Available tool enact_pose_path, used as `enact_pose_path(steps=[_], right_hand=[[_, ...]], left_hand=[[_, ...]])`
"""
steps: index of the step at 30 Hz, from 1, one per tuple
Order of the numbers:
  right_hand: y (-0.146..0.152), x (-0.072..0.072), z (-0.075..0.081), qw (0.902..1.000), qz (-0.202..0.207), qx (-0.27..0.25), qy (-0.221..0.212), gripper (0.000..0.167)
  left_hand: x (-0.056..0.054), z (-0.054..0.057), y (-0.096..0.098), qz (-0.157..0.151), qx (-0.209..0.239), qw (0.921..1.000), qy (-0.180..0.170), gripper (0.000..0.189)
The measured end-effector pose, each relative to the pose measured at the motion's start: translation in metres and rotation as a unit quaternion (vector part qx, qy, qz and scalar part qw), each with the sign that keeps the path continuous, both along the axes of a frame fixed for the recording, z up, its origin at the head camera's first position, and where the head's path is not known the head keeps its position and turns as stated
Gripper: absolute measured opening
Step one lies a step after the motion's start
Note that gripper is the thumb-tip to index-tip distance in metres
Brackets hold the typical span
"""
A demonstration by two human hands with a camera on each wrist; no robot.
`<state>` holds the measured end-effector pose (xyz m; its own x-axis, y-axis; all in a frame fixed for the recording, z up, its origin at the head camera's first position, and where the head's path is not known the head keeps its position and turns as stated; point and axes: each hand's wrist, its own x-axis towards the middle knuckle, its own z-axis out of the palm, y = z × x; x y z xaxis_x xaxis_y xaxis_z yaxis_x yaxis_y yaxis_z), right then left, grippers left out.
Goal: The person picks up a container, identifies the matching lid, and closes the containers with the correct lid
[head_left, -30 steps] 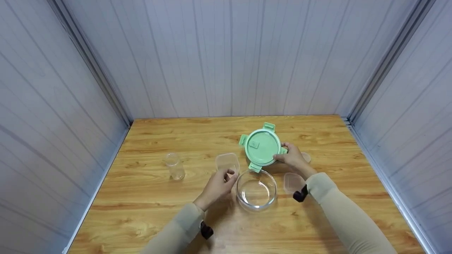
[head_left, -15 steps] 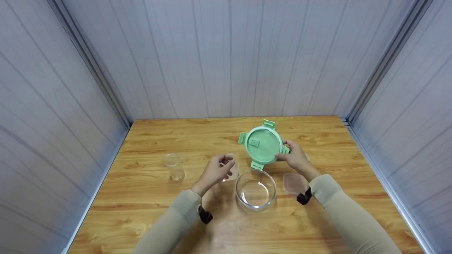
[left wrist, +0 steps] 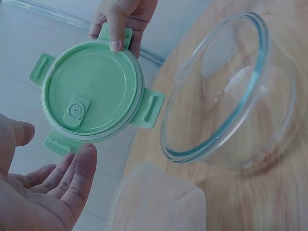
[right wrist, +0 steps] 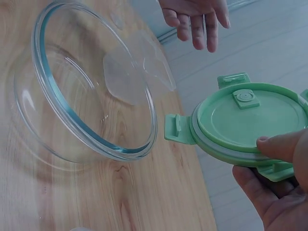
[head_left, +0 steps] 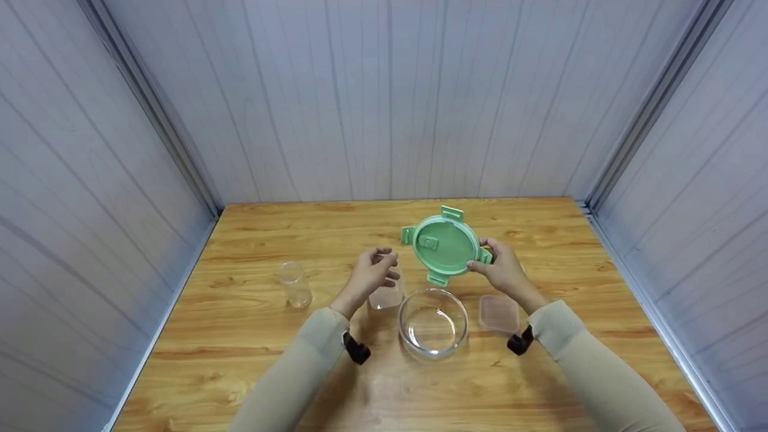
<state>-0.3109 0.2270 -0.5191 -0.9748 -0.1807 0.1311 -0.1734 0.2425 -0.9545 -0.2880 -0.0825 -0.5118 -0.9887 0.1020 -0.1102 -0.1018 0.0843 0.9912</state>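
Observation:
My right hand (head_left: pixel 503 268) pinches a round green container lid (head_left: pixel 445 246) at its right edge, thumb on top and fingers beneath. The lid is tilted and held up behind a round glass bowl (head_left: pixel 433 324), its four-sided clips folded outward. My left hand (head_left: pixel 371 277) hovers to the left of the lid with fingers loosely bent and nothing in them. In the left wrist view, its fingertips (left wrist: pixel 86 153) come close to the lid's near clip. Below the left hand stands a clear plastic box (head_left: pixel 386 297), partly hidden by it.
A clear glass jar (head_left: pixel 296 285) stands at the left on the wooden table (head_left: pixel 240 372). To the bowl's right lies a translucent square lid (head_left: pixel 499 314), close to the right wrist. Pale panel walls (head_left: pixel 384 108) close off the back and both sides.
My left hand has risen away from the clear box and moved toward the back, its fingers loosening. The green lid has been lifted slightly and tilted in my right hand.

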Motion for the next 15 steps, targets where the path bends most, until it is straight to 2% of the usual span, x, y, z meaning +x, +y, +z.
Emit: enact_pose_path(steps=[3,10,15], right_hand=[[0.001,0.004,0.002,0.9999,0.004,0.011,0.011,0.034],[0.000,0.012,0.008,0.9990,0.015,0.020,0.038,0.030],[-0.002,0.015,0.009,0.9980,0.026,0.029,0.049,0.026]], left_hand=[[-0.002,0.000,0.001,0.002,-0.009,0.9998,0.019,0.048],[-0.002,0.001,0.000,-0.012,-0.076,0.9941,0.076,0.057],[-0.005,0.001,0.002,-0.015,-0.088,0.9896,0.112,0.055]])
